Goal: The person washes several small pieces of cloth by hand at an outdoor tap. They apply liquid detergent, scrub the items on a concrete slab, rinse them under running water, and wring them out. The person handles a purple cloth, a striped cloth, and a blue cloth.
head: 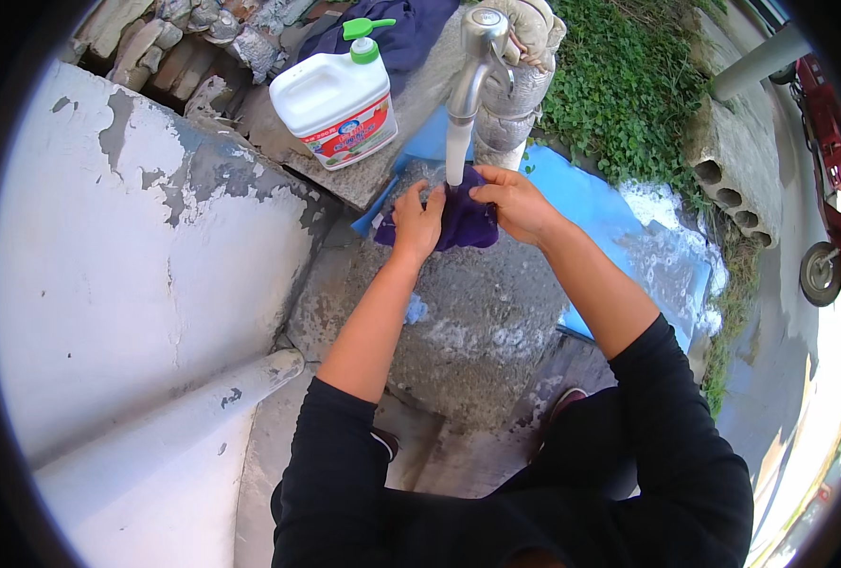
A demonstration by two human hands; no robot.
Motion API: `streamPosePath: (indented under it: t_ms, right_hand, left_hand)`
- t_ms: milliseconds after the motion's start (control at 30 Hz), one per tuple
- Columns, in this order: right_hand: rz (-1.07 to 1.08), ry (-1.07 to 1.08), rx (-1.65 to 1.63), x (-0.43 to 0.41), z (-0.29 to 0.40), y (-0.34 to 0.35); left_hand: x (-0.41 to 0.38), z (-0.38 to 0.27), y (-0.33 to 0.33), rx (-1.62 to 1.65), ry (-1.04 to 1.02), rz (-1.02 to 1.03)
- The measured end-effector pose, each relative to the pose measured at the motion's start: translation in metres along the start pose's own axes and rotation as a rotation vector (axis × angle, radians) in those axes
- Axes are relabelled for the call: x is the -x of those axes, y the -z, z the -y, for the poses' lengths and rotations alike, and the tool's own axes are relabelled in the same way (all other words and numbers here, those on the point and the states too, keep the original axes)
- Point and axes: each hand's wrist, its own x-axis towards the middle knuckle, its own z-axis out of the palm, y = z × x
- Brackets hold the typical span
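A purple cloth (464, 221) lies under the spout of a metal tap (466, 92), from which white, foamy-looking water runs down onto it. My right hand (516, 202) pinches the cloth's upper right edge between thumb and fingers. On the cloth's left part rests my left hand (418, 220), its thumb and fingers apart; whether it grips any fabric cannot be told. Beneath the cloth is a wet grey stone slab (491, 298). A small light-blue scrap (415, 309) lies near my left forearm.
A white detergent jug (335, 106) with a green pump stands on a ledge at upper left, before a dark cloth (399, 32). Right of the tap rises a foil-wrapped pipe (511, 99). Suds lie on a blue sheet (605, 227). A peeling white wall (143, 248) borders the left.
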Motion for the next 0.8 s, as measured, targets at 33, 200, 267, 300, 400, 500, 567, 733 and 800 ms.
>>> streamPosePath:
  t_ms: [33,200,267,300,400,500,567,733,800]
  right_hand:
    - [-0.009,-0.022,-0.121,0.000,-0.001,-0.004]
    - [-0.092,0.061,0.334,-0.011,-0.020,0.024]
    - [-0.275,0.083,0.597,-0.013,-0.044,0.038]
    - [-0.358,0.096,0.724,-0.012,-0.048,0.035]
    - [-0.136,0.030,0.381,-0.010,-0.058,0.025]
    - [-0.021,-0.028,0.014,-0.011,-0.056,0.021]
    - [-0.141,0.082,0.062,-0.015,-0.043,0.016]
    - [-0.497,0.288,0.335,-0.016,-0.042,-0.013]
    - [-0.351,0.312,0.233,0.001,-0.049,-0.059]
  left_hand:
    - [0.003,0.001,-0.004,0.264,0.144,0.122]
    - [0.023,-0.010,-0.003,1.008,0.434,0.372]
    - [0.021,-0.024,0.002,1.268,0.444,0.404]
    - [0.019,-0.029,0.008,1.360,0.435,0.448]
    - [0.012,-0.034,0.014,1.548,0.439,0.544]
    - [0.003,-0.032,0.018,1.416,0.416,0.450]
    - [0.002,-0.018,0.011,0.757,0.409,0.162]
    - [0.023,-0.027,-0.007,1.179,1.046,0.295]
    - [0.021,0.024,-0.006,1.260,0.673,0.451]
